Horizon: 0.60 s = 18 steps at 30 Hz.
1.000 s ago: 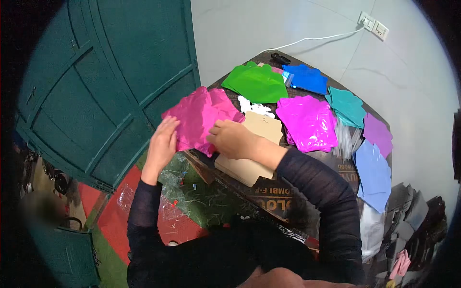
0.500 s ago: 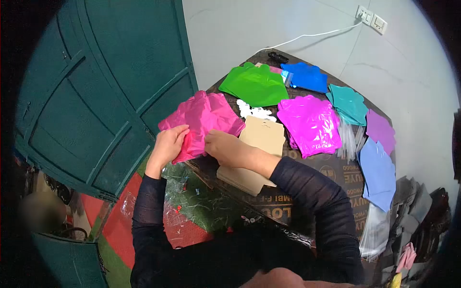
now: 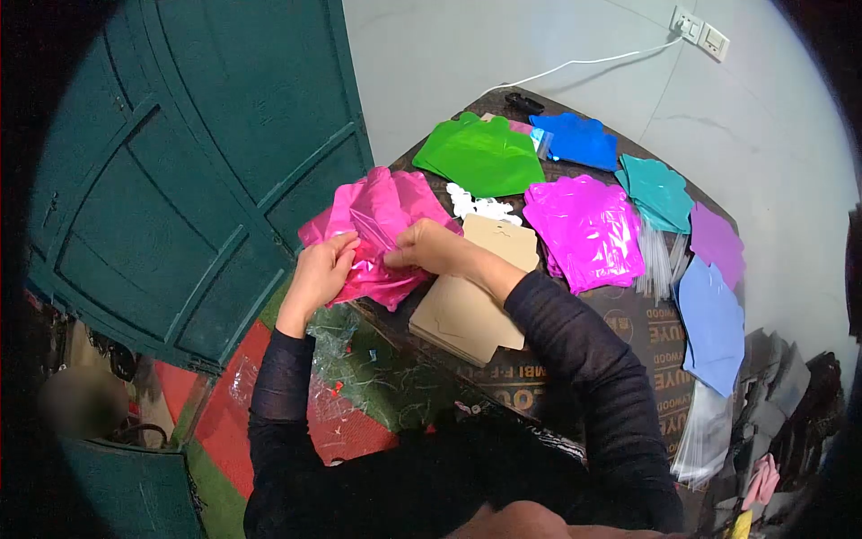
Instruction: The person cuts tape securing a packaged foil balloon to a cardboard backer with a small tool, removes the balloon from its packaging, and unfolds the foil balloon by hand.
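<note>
A stack of shiny pink foil pieces (image 3: pixel 382 202) with a wavy top edge lies at the table's left corner. My left hand (image 3: pixel 321 277) pinches the near left side of the top piece, thumb and fingers together. Over the same foil, my right hand (image 3: pixel 429 247) grips a fold between thumb and fingers, its fingertips partly hidden. The foil is crumpled between the two hands. Beneath my right wrist lies a pile of beige cards (image 3: pixel 471 314) with a cut-out hole at the top. Behind the cards sits a small heap of white pieces (image 3: pixel 485 207).
Around the dark table (image 3: pixel 620 332) lie foil stacks: green (image 3: pixel 485 157), blue (image 3: pixel 575 139), magenta (image 3: pixel 588 234), teal (image 3: pixel 655 193), purple (image 3: pixel 716 242) and light blue (image 3: pixel 711 323). Clear plastic strips (image 3: pixel 700 440) lie at the right. A green door (image 3: pixel 215 135) stands at left.
My right hand has lifted slightly and moved a little right, pulling at the pink foil, which is now more crumpled. My left hand stays nearly in place on the foil.
</note>
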Available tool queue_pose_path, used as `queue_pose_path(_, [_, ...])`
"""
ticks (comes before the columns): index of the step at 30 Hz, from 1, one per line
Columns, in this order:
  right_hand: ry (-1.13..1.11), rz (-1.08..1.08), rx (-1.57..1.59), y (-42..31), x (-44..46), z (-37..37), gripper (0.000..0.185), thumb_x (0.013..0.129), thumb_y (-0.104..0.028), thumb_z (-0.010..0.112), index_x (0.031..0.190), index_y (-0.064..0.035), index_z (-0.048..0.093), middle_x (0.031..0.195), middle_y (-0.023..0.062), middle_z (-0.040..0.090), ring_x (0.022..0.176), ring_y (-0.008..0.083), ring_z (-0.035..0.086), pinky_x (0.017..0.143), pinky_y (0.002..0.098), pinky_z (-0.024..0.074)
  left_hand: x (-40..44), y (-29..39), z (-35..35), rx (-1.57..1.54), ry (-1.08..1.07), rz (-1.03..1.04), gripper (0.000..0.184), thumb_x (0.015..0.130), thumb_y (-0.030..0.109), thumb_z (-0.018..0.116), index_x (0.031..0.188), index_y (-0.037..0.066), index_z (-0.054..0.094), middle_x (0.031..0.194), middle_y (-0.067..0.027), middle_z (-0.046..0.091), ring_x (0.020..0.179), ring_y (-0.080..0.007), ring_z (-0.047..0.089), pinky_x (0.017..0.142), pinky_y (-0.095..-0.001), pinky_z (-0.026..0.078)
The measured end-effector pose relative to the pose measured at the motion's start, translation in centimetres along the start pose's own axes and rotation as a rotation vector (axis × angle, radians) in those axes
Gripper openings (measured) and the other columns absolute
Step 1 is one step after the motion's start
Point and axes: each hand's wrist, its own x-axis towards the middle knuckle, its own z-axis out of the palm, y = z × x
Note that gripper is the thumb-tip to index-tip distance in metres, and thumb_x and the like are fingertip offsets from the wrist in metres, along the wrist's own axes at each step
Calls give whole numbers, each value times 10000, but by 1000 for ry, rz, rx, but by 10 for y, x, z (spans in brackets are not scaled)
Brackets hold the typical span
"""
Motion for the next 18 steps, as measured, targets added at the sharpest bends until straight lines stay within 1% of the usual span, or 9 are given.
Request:
queue_pose_path(1, [1,-2,3,3,1,0,152,797,-102,661,715,13,604,606,53,543,542,190,447,553,334,418,-1,3,-2,3,-2,0,315,918,93,591,1204,-20,658,1025,-92,743,713,-144,626,674,-266,495])
queue_pose_path(5, [38,21,134,14,6,-1,180,857,-45,667,687,-50,609,620,-64,449,559,81,380,518,243,348,-5,17,-11,-44,75,-72,284,875,67,586,1125,-28,681,996,-120,742,759,-275,673,722,-338,524])
queue_pose_path(6, [40,21,133,12,5,-1,180,857,-45,667,687,-50,609,620,-64,449,559,81,380,518,243,348,-7,20,-10,-44,74,-70,284,875,67,586,1125,-28,681,996,-120,742,759,-275,673,722,-338,524])
queue_pose_path(10, [104,97,135,1,1,2,220,860,-27,658,654,-89,609,621,-62,470,561,70,385,514,225,335,-21,36,-5,-4,595,314,206,846,19,602,1027,-23,689,990,-121,724,777,-262,637,729,-329,510])
queue_pose_path(16, [52,149,202,2,2,2,268,872,-26,655,633,-124,583,632,-74,466,566,59,373,512,211,323,-28,70,2,-39,499,379,143,809,-13,624,942,-10,674,981,-112,680,851,-274,591,763,-341,489])
queue_pose_path(18, [34,91,249,6,4,2,268,881,-36,652,638,-125,580,641,-75,472,568,58,375,513,211,324,-26,80,7,59,420,412,129,795,0,638,919,-4,674,964,-103,652,871,-277,569,774,-352,471])
